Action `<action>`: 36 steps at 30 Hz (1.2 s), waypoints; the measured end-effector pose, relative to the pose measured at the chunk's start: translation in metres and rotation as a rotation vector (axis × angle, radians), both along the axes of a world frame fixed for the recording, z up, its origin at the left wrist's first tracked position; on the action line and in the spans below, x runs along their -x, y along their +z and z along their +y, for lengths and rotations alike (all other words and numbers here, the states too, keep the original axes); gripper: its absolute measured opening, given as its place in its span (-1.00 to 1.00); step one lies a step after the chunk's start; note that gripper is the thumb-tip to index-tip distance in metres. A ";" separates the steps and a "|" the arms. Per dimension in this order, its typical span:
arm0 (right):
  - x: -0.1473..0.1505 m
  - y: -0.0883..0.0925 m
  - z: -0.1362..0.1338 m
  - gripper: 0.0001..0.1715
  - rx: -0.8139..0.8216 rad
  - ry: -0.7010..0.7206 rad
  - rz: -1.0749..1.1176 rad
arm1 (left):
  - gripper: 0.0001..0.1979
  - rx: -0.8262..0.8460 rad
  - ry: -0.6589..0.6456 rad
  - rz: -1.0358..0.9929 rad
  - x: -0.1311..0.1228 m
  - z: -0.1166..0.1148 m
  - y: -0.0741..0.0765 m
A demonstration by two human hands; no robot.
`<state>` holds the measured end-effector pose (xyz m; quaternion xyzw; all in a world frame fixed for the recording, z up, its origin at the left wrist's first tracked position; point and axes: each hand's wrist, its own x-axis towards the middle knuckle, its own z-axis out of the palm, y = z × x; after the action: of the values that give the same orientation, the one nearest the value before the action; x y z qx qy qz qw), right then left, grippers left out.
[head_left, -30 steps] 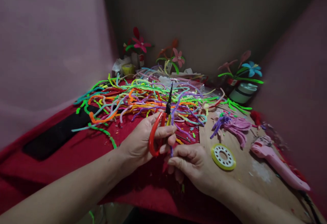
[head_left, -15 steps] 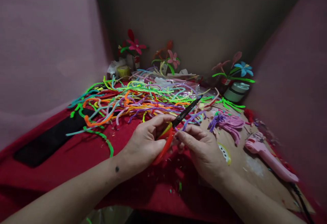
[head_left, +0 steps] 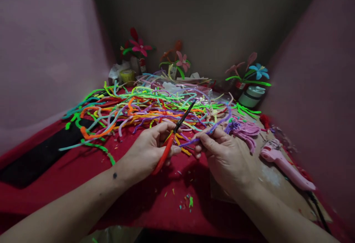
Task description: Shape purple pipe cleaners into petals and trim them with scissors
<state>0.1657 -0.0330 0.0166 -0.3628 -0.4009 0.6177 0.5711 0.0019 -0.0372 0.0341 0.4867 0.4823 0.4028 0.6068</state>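
Scissors (head_left: 169, 145) with red handles and dark blades rest in my left hand (head_left: 148, 150), their tip pointing up and to the right. My right hand (head_left: 224, 154) pinches a purple pipe cleaner (head_left: 219, 123) between thumb and fingers. One end of it reaches left to my left thumb, and the other curves up to the right. Behind both hands lies a tangled heap of colourful pipe cleaners (head_left: 149, 104). A bundle of pink and purple pipe cleaners (head_left: 245, 130) lies to the right of my right hand.
A pink glue gun (head_left: 287, 165) lies on a brown board (head_left: 277, 195) at the right. Pipe-cleaner flowers (head_left: 141, 47) stand along the back, near a yellow tape roll (head_left: 127, 76). A black strip (head_left: 41, 154) crosses the red cloth (head_left: 127, 202) at the left.
My left hand has moved left with the scissors, away from my right hand. The purple pipe cleaner now stretches between the hands. The whole view has shifted slightly.
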 end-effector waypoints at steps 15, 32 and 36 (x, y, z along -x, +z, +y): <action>-0.005 0.002 0.011 -0.84 0.057 0.011 0.195 | -0.52 0.061 -0.001 0.018 0.002 0.002 0.002; -0.010 0.004 0.018 -0.79 0.091 -0.051 0.256 | -0.61 0.025 0.004 0.062 0.011 0.011 -0.008; -0.010 0.002 0.016 -0.79 0.071 -0.075 0.183 | -0.59 -0.256 0.167 0.224 0.014 0.013 -0.009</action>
<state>0.1754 -0.0165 0.0190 -0.3394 -0.3111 0.6402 0.6149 -0.0122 -0.0239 0.0248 0.5601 0.5303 0.4532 0.4468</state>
